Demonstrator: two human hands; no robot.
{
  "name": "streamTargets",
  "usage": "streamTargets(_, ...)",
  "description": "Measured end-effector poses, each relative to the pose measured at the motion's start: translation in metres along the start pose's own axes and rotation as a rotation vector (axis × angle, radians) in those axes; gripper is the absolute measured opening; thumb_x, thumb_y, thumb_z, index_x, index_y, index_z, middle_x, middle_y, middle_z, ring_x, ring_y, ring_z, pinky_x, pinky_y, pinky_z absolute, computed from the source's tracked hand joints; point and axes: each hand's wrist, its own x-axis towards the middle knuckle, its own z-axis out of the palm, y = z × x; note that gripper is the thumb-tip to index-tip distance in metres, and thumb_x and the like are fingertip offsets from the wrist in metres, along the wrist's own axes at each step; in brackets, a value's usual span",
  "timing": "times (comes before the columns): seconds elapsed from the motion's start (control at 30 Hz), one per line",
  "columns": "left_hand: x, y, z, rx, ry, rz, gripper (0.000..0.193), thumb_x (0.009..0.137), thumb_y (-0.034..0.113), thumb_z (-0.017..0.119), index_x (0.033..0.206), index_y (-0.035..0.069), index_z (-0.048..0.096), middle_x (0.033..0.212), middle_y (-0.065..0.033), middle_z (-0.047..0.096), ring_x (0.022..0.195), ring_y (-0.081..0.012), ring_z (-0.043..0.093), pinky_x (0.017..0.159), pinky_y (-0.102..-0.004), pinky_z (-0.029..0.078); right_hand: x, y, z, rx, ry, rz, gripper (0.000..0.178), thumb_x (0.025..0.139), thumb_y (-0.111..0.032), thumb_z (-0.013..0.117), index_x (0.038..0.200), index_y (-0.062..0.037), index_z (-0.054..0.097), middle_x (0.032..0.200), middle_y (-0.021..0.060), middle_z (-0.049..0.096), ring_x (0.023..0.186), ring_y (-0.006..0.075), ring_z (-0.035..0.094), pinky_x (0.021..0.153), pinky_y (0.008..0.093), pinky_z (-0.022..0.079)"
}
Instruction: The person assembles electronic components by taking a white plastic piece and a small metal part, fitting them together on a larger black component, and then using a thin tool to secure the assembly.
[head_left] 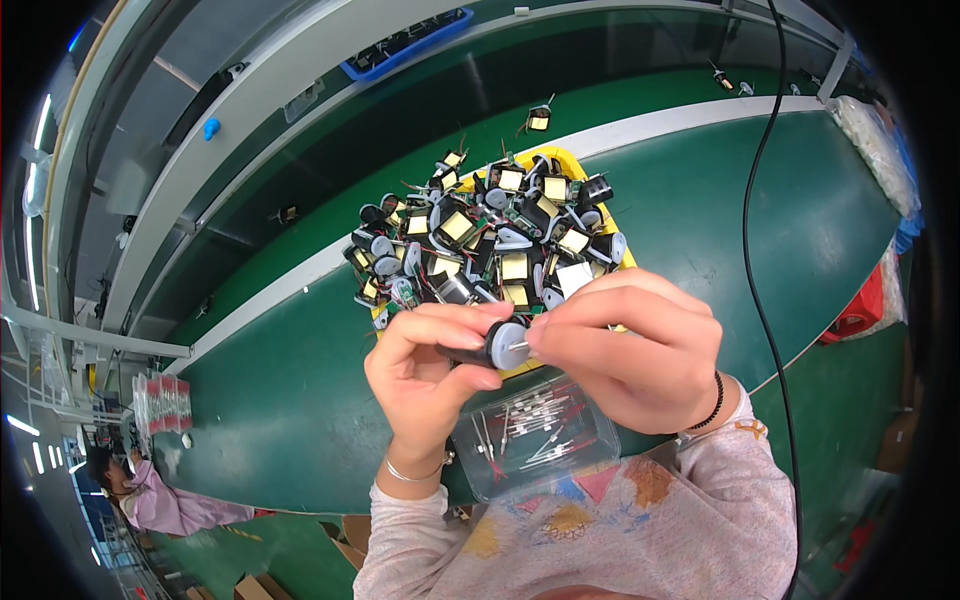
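the left hand [422,372] grips one black cylinder [500,347] before one heaped yellow bin [570,162]; the right hand [640,335] pinches one thin stem [519,345] at its end. one clear tray [482,484] lies nearby. the cylinder's facing end is round, pale grey.

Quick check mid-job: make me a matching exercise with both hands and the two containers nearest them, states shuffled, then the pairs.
Column one:
1. Left hand
2. Right hand
3. Clear plastic box
4. Yellow bin

Column two:
A. Heaped with black parts bearing pale yellow pads
B. Pinches a thin, pale piece at the grey end cap
C. Holds loose, slender red-and-white pieces
D. Grips the black cylindrical part by its sides

Pairs: 1-D; 2-B; 3-C; 4-A
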Motion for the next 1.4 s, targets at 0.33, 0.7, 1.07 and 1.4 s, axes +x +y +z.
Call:
streamTargets(0.33, -0.012, 0.011, 0.009, 0.398, 0.055, 0.232, 0.023, 0.068, 0.004, 0.074, 0.083, -0.003, 0.058, 0.09, -0.019, 0.064, 0.082, -0.0243, 0.064, 0.071, -0.0298, 0.052, -0.002, 0.004, 0.0, -0.021, -0.036, -0.205, 0.029, 0.052, -0.003, 0.063, 0.08, 0.0057, 0.063, 0.075, 0.0091, 0.058, 0.062, 0.0181, 0.056, 0.049, 0.0242, 0.045)
streamTargets(0.7, -0.009, 0.029, 0.006, 0.567, -0.06, 0.206, 0.02, 0.062, -0.002, 0.074, 0.078, -0.004, 0.061, 0.087, -0.0174, 0.065, 0.07, -0.0185, 0.065, 0.06, -0.0234, 0.051, -0.003, -0.001, 0.006, 0.135, -0.049, -0.093, 0.028, 0.048, 0.003, 0.061, 0.076, 0.0029, 0.063, 0.069, 0.0065, 0.058, 0.058, 0.0171, 0.056, 0.047, 0.0246, 0.043)
streamTargets(1.07, 0.005, -0.001, -0.012, -0.008, 0.104, -0.138, 0.021, 0.079, 0.009, 0.063, 0.094, -0.004, 0.054, 0.1, -0.0165, 0.058, 0.091, -0.0199, 0.059, 0.079, -0.0313, 0.05, 0.013, 0.018, 0.01, 0.236, -0.094, 0.252, 0.012, 0.071, -0.005, 0.067, 0.082, -0.0011, 0.067, 0.072, 0.0084, 0.066, 0.056, 0.0163, 0.061, 0.054, 0.0236, 0.048)
streamTargets(1.4, 0.09, -0.004, -0.046, 0.382, 0.073, -0.206, 0.014, 0.074, 0.009, 0.067, 0.072, 0.002, 0.055, 0.099, -0.0159, 0.06, 0.081, -0.0124, 0.058, 0.074, -0.0237, 0.045, 0.001, 0.023, 0.013, -0.075, 0.051, 0.133, 0.031, 0.069, -0.01, 0.067, 0.099, -0.0041, 0.06, 0.094, 0.0107, 0.059, 0.076, 0.0203, 0.055, 0.054, 0.0281, 0.046)
